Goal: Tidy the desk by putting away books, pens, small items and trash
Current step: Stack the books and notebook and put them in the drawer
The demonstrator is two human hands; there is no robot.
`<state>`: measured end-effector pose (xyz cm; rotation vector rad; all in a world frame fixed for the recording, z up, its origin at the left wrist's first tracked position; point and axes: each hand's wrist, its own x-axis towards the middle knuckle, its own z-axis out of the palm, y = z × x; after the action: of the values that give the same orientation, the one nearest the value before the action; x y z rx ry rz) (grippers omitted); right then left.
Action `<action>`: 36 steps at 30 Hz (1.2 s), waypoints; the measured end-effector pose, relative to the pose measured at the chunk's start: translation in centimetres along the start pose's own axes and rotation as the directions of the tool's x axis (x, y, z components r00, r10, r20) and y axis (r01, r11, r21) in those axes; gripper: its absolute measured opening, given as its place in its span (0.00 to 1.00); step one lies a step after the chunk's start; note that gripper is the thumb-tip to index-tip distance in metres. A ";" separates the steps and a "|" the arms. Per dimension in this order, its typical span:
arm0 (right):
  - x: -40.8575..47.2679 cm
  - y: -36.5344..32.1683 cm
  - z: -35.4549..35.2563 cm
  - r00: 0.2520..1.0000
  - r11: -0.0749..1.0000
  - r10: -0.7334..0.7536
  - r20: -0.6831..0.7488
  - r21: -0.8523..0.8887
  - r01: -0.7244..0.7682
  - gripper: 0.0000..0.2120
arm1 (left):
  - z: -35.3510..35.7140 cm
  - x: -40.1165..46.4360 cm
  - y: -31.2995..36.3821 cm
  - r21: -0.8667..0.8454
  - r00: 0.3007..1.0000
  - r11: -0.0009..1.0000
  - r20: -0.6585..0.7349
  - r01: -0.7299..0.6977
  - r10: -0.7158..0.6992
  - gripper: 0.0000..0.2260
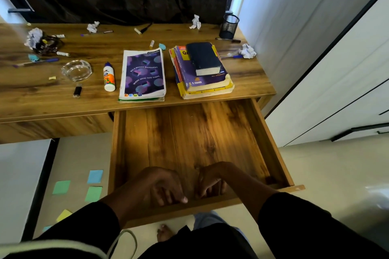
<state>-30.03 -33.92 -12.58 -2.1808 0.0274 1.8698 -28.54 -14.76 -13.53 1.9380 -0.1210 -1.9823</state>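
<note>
The wooden desk (42, 94) has its drawer (271, 143) pulled out toward me, with nothing inside. My left hand (162, 187) and my right hand (212, 183) sit side by side at the drawer's front wall, fingers curled over it. On the desk lie a purple notebook (143, 73) and a stack of books (208, 84) topped by a dark book (203, 58). A glue bottle (109, 78), a black USB stick (77, 91), pens (228, 40) and crumpled paper balls (248, 51) are scattered about. A black mesh pen cup (229, 26) stands at the back right.
A glass ashtray (76, 70) and a tangle of small items (47, 46) sit on the desk's left. Coloured sticky notes (95, 176) lie on the floor left of the drawer. White cabinet doors (336, 90) stand close on the right. A dark curtain hangs behind the desk.
</note>
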 end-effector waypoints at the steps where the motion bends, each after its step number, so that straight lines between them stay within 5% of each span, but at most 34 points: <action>1: 0.1 0.1 0.2 1.000 1.000 0.000 0.004 0.013 0.000 0.22 | 0.0 0.0 0.0 -0.010 1.000 1.000 0.017 0.007 -0.006 0.12; 4: -0.2 0.3 -0.4 0.997 0.996 -0.046 -0.062 0.075 0.050 0.21 | -1.0 -0.2 -0.4 -0.134 0.999 0.991 0.016 -0.030 0.033 0.10; 6: -0.7 0.3 -2.2 0.947 0.971 -0.163 -0.278 0.124 0.204 0.18 | -2.5 -0.5 -0.4 -0.225 0.981 0.964 -0.166 -0.139 0.102 0.07; 8: -1.4 0.1 -5.0 0.784 0.938 -0.248 -0.569 0.061 0.341 0.15 | -4.7 -1.4 0.5 -0.294 0.889 0.918 -0.442 -0.267 0.117 0.06; 11: -3.4 -0.5 -10.2 0.465 0.940 -0.152 -0.872 0.018 0.341 0.12 | -9.1 -4.1 3.2 -0.292 0.679 0.833 -0.723 -0.470 0.130 0.07; 15: -6.8 0.3 -16.7 0.045 0.911 -0.020 -0.999 0.000 0.413 0.20 | -14.2 -7.5 7.6 -0.202 0.422 0.727 -0.897 -0.656 0.131 0.04; 17: -7.6 1.4 -19.5 -0.058 0.903 0.002 -0.998 -0.023 0.428 0.23 | -16.4 -8.1 10.0 -0.168 0.322 0.705 -0.942 -0.689 0.090 0.05; 21: -7.6 2.6 -24.6 0.022 0.918 0.047 -0.999 0.052 0.394 0.30 | -19.8 -8.0 13.5 -0.174 0.294 0.726 -0.955 -0.666 0.041 0.17; 26: -6.4 3.4 -29.6 0.328 0.868 0.079 -0.941 0.226 0.441 0.42 | -22.5 -6.5 15.9 -0.309 0.364 0.662 -0.929 -0.683 -0.059 0.30; 33: -5.5 4.4 -32.0 0.554 0.719 0.147 -0.819 0.473 0.509 0.53 | -23.2 -4.7 17.9 -0.429 0.407 0.505 -0.899 -0.749 -0.161 0.20; 36: -5.3 5.1 -31.1 0.565 0.729 0.144 -0.813 0.473 0.495 0.52 | -22.3 -4.9 17.8 -0.434 0.424 0.495 -0.895 -0.753 -0.141 0.21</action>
<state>-1.79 -46.34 -4.31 -2.1300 0.5319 0.4083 -3.23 -25.51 -4.54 1.7098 0.5311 -0.3271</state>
